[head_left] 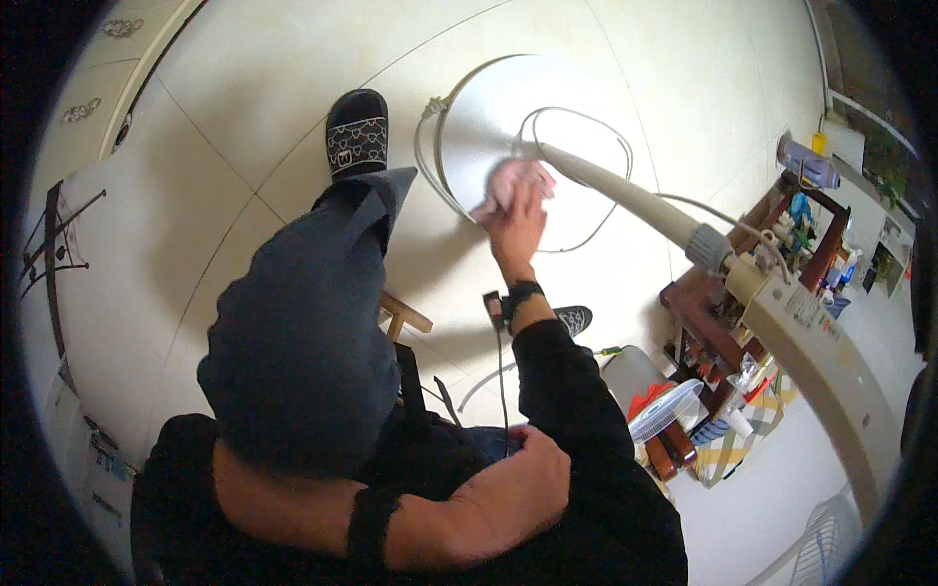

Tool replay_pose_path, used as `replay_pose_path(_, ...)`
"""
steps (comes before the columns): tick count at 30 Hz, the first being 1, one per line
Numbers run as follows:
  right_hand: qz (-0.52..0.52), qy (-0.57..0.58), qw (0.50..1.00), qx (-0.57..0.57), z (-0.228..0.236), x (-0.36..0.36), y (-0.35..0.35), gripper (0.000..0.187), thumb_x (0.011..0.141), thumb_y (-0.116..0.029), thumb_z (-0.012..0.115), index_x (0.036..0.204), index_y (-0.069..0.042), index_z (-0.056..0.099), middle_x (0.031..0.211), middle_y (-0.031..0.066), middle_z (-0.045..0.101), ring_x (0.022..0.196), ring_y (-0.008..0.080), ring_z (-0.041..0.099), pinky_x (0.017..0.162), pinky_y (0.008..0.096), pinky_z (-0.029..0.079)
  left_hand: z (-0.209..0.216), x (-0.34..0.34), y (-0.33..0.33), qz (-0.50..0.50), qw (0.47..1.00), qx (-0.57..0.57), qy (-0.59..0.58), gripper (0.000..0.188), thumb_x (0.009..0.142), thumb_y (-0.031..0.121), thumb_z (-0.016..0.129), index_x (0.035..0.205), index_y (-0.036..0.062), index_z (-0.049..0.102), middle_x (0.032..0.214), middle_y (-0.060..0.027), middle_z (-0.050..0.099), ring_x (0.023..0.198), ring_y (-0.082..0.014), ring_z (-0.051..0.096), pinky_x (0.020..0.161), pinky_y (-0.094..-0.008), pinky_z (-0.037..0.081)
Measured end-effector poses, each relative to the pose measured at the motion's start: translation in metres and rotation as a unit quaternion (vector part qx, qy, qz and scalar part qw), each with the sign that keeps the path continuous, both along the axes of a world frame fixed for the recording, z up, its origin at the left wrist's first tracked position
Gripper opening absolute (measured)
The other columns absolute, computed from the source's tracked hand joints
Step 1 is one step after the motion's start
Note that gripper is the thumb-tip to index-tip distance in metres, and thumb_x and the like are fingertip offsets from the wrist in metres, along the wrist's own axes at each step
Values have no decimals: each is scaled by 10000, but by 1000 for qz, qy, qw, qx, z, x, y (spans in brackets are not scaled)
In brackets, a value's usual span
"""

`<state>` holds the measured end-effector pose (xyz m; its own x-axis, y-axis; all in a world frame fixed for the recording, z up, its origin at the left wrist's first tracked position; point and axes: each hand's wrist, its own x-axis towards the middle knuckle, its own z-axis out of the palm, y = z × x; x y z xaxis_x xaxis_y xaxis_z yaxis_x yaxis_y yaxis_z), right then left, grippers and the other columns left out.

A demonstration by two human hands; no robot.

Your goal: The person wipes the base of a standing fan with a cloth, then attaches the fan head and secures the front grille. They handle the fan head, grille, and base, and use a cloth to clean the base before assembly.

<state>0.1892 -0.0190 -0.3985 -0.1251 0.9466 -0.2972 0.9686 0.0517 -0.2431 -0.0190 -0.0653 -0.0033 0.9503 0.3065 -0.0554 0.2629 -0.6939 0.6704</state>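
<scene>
"From far, I ask: the left hand [493, 498]?"
"Beside the right black sleeve [576, 400]; I cannot tell its fingers."
"The right hand [522, 220]?"
"I see fingers grasping 1 pink cloth [505, 180] on the round base [477, 127], near the pole [625, 201]."

The floor [264, 117] is of pale cream tiles, parted by thin dark joint lines, some running diagonally. On it rests a round, shiny metal base [474, 112]. A pale cord [419, 161] curves around the base's left side, its plug [437, 105] just beside the rim. Further left, a foot in a black, patterned slipper [358, 137] stands on the tiles.
</scene>
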Motion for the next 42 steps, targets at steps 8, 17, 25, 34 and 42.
replay_pose_path(8, -199, -75, 972, 95, -26, 35, 62, 655, 955, -188, 611, 1509, 43, 350, 1579, 331, 303, 1464, 525, 311, 1179, 553, 368, 0, -3, 12, 5, 999, -36, -39, 240, 1011, 123, 571, 1053, -62, 719, 970, -195, 701, 875, -318, 692, 796, -441, 575)
replay_pose_path(17, 37, 51, 996, 58, -8, -49, 19, 749, 821, -26, 588, 1510, 99, 323, 1521, 407, 316, 1367, 591, 377, 1168, 588, 332, -8, 0, -14, 49, 995, -36, -81, 303, 964, 183, 612, 1100, -63, 725, 1005, -201, 703, 923, -332, 690, 866, -490, 531)
replay_pose_path(25, 29, 90, 993, 68, -21, -71, 136, 841, 867, -122, 641, 1550, 126, 217, 1561, 406, 265, 1466, 562, 278, 1240, 619, 203, 2, -6, 4, -52, 992, -116, -28, 352, 999, 210, 571, 1174, -71, 690, 1109, -219, 688, 1008, -349, 675, 940, -485, 513)
replay_pose_path(34, 117, -1, 993, 20, -5, -42, 33, 811, 816, -196, 792, 1503, 15, 415, 1561, 293, 384, 1468, 489, 343, 1225, 522, 320, -15, -35, 64, 120, 991, -55, -31, 147, 853, 154, 636, 852, 11, 668, 833, -95, 637, 759, -223, 635, 629, -339, 490)
replay_pose_path(42, -106, 42, 993, -32, -3, 60, -12, 706, 863, -115, 713, 1491, -40, 400, 1565, 267, 377, 1395, 463, 443, 1110, 465, 456, -45, -56, 177, 463, 884, -36, -51, 142, 921, 133, 686, 923, -9, 695, 820, -200, 684, 798, -393, 689, 740, -457, 552)
